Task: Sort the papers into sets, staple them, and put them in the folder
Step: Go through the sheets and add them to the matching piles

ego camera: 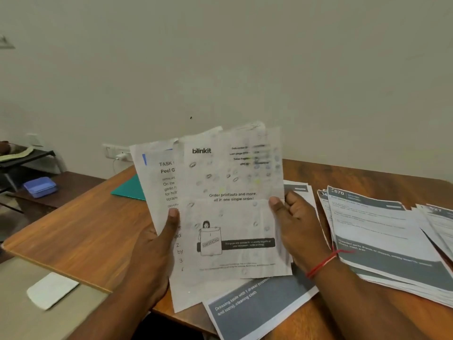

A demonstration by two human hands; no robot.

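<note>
Two hands raised. Left hand (157, 253) pinches left edge of held papers (230, 204), thumb in front. Right hand (296, 229) pinches right edge. At least two sheets, fanned. One green folder (130, 190) flat on worktop (73, 229), beyond left hand. Near stack (382, 236) and far stack (438, 222) right of right hand. Loose sheet (257, 305) below hands. Open wood left of left hand, up to worktop edge.

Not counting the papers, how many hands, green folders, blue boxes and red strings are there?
Hands: 2, the left hand and right hand, holding papers
Green folder: 1
Blue box: 1
Red wrist string: 1
Total: 5
</note>
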